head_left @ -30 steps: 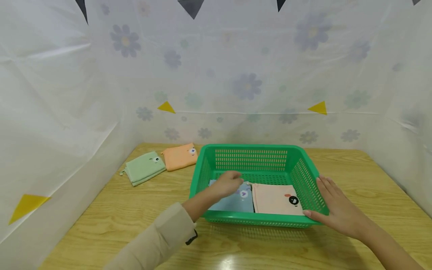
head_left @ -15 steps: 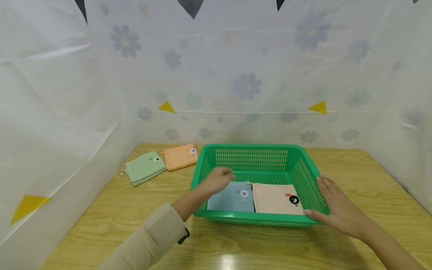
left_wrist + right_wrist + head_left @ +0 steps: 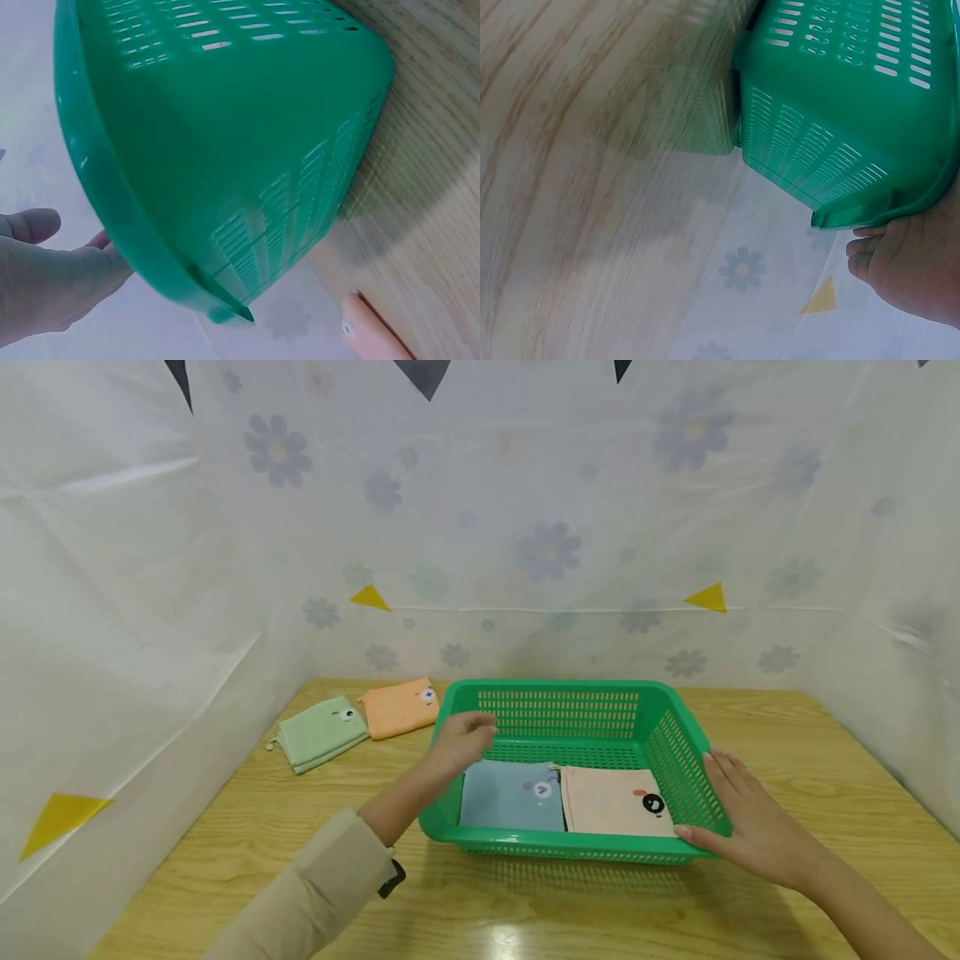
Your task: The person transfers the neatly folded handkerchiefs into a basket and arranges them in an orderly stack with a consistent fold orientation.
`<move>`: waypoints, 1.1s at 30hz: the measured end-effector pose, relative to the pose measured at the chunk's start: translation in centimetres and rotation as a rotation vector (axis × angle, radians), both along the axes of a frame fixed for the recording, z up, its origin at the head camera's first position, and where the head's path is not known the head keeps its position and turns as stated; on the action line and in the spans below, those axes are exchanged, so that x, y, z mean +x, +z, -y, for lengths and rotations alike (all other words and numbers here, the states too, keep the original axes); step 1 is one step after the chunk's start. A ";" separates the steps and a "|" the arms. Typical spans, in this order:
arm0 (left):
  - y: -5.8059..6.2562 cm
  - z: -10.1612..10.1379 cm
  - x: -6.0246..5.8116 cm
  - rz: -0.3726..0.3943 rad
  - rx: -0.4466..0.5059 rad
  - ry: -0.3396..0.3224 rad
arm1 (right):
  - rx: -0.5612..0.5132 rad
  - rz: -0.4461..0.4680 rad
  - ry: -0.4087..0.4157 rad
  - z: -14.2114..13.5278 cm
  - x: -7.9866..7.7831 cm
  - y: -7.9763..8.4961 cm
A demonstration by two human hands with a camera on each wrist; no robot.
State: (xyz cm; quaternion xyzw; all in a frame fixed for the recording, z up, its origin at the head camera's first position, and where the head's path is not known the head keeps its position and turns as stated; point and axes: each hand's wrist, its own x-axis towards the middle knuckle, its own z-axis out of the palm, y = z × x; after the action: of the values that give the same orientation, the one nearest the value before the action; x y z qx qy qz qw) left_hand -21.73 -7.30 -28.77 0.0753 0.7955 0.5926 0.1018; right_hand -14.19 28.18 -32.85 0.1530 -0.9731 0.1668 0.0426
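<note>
A green plastic basket point(image 3: 558, 685) stands on the wooden table with two flat cloth drawstring pouches inside. The blue pouch point(image 3: 502, 802) lies at the left of the basket floor, and the pale pink pouch point(image 3: 611, 802) lies beside it on the right. Above the basket's left rim hovers my left hand point(image 3: 459, 747), fingers loosely bent and holding nothing; the left wrist view shows this hand point(image 3: 56, 281) beyond the rim. My right hand point(image 3: 757, 827) rests on the right rim at the front corner, fingers straight along the outside and thumb on the front edge.
Left of the basket, a green pouch point(image 3: 322, 735) and an orange pouch point(image 3: 401, 708) lie flat on the table point(image 3: 247, 852). White flowered sheeting point(image 3: 540, 485) encloses the back and both sides, with yellow and dark triangles on it.
My left hand has drawn back leftward and up from over the blue pouch to the basket's left rim, uncovering the pouch. The right hand has stayed on the rim.
</note>
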 end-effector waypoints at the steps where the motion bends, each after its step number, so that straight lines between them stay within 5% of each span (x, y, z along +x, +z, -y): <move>1: 0.1 0.1 0.0 -0.004 0.006 0.006 | 0.001 0.000 -0.001 0.0 0.0 0.0; 18: 1.0 2.7 -1.0 -0.041 0.071 0.172 | -0.002 -0.001 -0.003 0.0 0.1 0.1; 26: -0.5 4.7 -2.2 -0.149 -0.003 0.285 | 0.003 -0.005 -0.004 -0.1 0.0 0.1; 33: -1.5 6.5 -3.1 -0.048 0.054 0.353 | 0.008 -0.020 0.000 0.0 0.0 0.0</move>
State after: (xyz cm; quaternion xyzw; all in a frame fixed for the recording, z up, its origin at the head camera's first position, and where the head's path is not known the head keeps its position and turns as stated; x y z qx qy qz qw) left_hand -24.83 -13.79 -30.29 -0.0488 0.7825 0.6203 -0.0251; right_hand -14.17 28.19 -32.85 0.1548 -0.9733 0.1614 0.0517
